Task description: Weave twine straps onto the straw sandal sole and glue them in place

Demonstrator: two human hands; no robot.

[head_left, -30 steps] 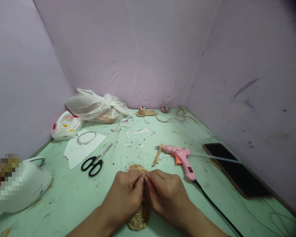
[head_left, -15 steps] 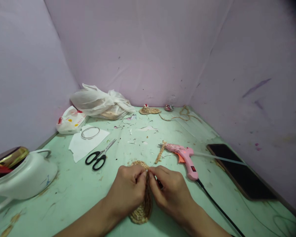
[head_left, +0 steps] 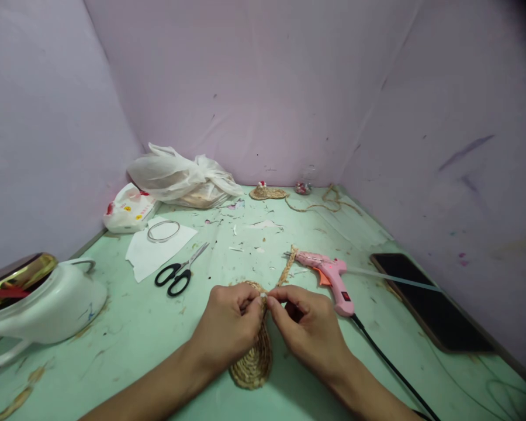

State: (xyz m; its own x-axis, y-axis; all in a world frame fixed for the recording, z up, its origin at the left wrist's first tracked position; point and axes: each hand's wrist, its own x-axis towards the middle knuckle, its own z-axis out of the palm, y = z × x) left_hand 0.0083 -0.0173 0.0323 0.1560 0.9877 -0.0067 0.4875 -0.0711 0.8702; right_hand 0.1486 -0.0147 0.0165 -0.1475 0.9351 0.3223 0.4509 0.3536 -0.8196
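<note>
Straw pieces, two of them: one woven piece (head_left: 253, 362) lies under the hands near the middle of the desk's (head_left: 127, 333) near edge, and a beaded twin (head_left: 272, 193) sits along the far edge. Left hand (head_left: 234, 318) comes in from the near left, wrist low, thumb and forefinger pinched on a small pale bit (head_left: 263, 295) over the piece's far part. Right hand (head_left: 307, 321) mirrors it, knuckles up, fingers curled, thumb and forefinger drawn close at the other side; whether they grip it, I can't tell.

Just beyond, one pink glue gun (head_left: 324, 266) with one braided strip (head_left: 287, 266) across its nozzle. One phone (head_left: 447, 316) on the right edge, one pair of scissors (head_left: 184, 273) left of centre, one wire ring (head_left: 164, 241) on one paper sheet (head_left: 144, 260). One white pot (head_left: 65, 310) at the left edge, one plastic bag (head_left: 188, 178) by the far left corner, one bead jar (head_left: 303, 188) near the far right.
</note>
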